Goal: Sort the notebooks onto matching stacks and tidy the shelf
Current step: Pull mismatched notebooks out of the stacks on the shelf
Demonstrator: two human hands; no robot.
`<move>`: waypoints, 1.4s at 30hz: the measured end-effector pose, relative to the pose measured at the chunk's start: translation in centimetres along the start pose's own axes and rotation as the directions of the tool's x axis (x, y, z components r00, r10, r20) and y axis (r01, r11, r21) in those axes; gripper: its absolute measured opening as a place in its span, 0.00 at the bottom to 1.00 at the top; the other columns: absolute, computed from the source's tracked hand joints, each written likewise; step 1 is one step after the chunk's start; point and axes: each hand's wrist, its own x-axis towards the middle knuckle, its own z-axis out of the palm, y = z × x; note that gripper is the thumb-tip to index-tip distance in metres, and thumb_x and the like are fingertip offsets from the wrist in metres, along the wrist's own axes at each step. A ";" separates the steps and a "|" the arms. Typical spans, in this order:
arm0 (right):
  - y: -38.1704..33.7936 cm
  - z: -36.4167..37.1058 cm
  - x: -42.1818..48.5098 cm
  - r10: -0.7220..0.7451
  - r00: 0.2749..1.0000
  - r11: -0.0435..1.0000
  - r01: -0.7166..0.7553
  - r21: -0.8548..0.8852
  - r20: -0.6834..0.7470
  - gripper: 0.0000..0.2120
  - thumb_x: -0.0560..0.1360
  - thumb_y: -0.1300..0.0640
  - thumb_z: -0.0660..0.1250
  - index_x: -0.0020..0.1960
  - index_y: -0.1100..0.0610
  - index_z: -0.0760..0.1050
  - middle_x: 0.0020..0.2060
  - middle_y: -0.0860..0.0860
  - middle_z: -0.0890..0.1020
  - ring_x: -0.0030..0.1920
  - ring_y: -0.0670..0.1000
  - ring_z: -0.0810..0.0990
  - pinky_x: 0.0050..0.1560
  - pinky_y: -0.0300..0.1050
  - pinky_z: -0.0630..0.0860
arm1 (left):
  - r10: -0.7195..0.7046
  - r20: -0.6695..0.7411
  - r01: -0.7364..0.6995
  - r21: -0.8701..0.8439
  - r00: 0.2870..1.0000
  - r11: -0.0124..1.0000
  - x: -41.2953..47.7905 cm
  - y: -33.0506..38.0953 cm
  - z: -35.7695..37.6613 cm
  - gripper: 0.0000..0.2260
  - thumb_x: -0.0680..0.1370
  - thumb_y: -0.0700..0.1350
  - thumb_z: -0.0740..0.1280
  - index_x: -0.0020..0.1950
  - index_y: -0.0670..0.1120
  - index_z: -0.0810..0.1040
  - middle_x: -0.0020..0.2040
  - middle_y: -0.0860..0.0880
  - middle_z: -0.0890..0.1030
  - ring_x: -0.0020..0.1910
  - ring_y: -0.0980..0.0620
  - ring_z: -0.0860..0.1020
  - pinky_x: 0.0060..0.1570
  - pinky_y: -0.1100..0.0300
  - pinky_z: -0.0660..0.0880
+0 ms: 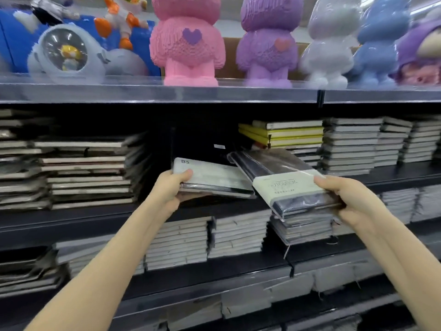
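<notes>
A B5 bundle is clasped by the curled left hand, a tilted wrapped stack by the curled right hand, both held before the front edge of the middle shelf; notebooks could be spilled if the slick wrap slips.

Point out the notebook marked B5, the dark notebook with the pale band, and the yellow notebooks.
B5 notebook [214, 174], head view, on its pale cover.
dark banded notebook [265, 163], head view, on its dark cover.
yellow notebooks [286, 136], head view, on the stack's front edge.
</notes>
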 end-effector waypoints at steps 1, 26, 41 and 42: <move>0.0 -0.2 0.1 0.000 1.000 1.000 0.000 0.012 0.011 0.06 0.76 0.63 0.63 0.48 0.61 0.79 0.35 0.53 0.85 0.31 0.49 0.84 0.29 0.39 0.79 | -0.031 -0.007 0.031 -0.028 0.999 0.999 0.9 0.0 0.4 0.10 0.79 0.36 0.64 0.58 0.33 0.74 0.50 0.36 0.80 0.44 0.39 0.81 0.31 0.48 0.80; 0.8 1.7 1.9 -0.027 1.000 0.999 0.026 -0.022 -0.016 0.08 0.75 0.65 0.65 0.52 0.64 0.79 0.42 0.57 0.86 0.37 0.52 0.85 0.31 0.39 0.79 | 0.233 0.223 -0.310 0.827 0.947 0.470 6.5 -1.5 -0.3 0.33 0.78 0.57 0.63 0.77 0.43 0.55 0.75 0.47 0.63 0.73 0.50 0.62 0.62 0.67 0.59; 4.6 17.4 -1.2 0.036 0.853 0.934 0.157 -0.321 0.521 0.11 0.77 0.57 0.66 0.59 0.54 0.77 0.47 0.53 0.86 0.47 0.53 0.84 0.47 0.49 0.79 | 0.201 -0.084 -0.200 0.022 0.976 0.980 -8.8 2.3 -7.9 0.13 0.75 0.41 0.68 0.59 0.44 0.74 0.52 0.43 0.84 0.46 0.46 0.84 0.37 0.55 0.80; 4.5 18.6 -1.3 0.026 0.844 0.898 0.216 -0.384 0.536 0.10 0.77 0.53 0.65 0.57 0.53 0.78 0.46 0.51 0.86 0.46 0.51 0.84 0.46 0.46 0.79 | 0.231 -0.143 -0.230 0.023 0.963 0.973 -9.4 2.8 -9.1 0.14 0.75 0.39 0.68 0.59 0.45 0.74 0.52 0.43 0.83 0.46 0.45 0.84 0.36 0.55 0.80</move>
